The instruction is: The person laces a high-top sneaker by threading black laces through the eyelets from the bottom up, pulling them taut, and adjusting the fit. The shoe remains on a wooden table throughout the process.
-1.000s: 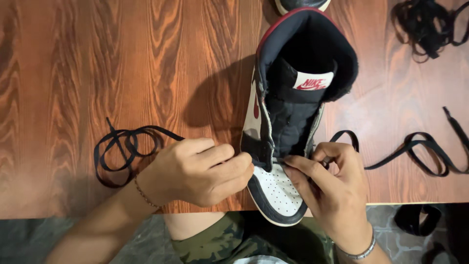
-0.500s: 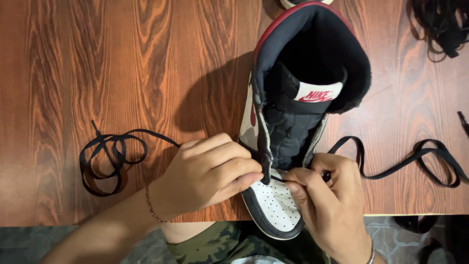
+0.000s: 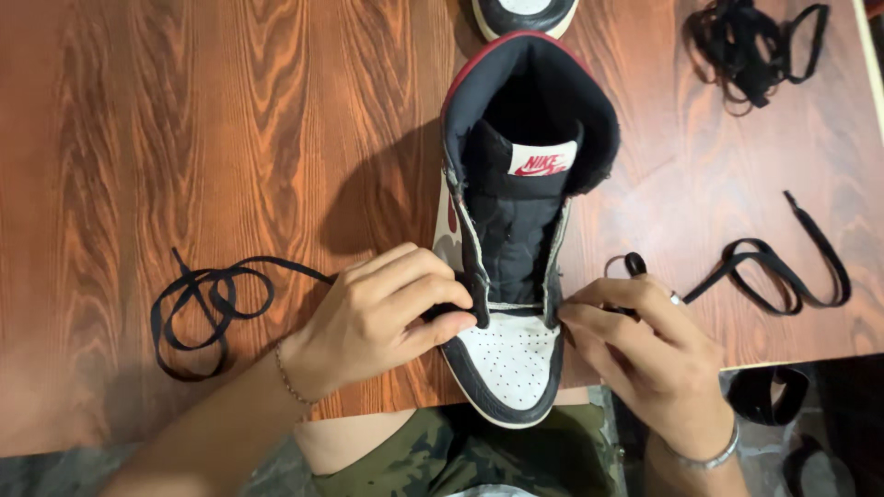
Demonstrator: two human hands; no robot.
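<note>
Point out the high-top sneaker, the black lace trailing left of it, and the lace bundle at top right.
High-top sneaker (image 3: 508, 361): head view, white perforated toe box.
Black lace (image 3: 198, 299): head view, loose coil on the table.
Lace bundle (image 3: 746, 51): head view, middle of the tangle.

left hand (image 3: 373, 317) and right hand (image 3: 645, 354) pinch black flat lace (image 3: 207, 308) ends at black-white-red high-top sneaker (image 3: 516, 230) lowest eyelets on wooden counter (image 3: 184, 138)

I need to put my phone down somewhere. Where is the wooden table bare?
The widest bare patch of the table is upper left, above the black lace loops and left of the high-top sneaker. Crowded: right side, with a lace and a lace pile, and around both hands.
</note>
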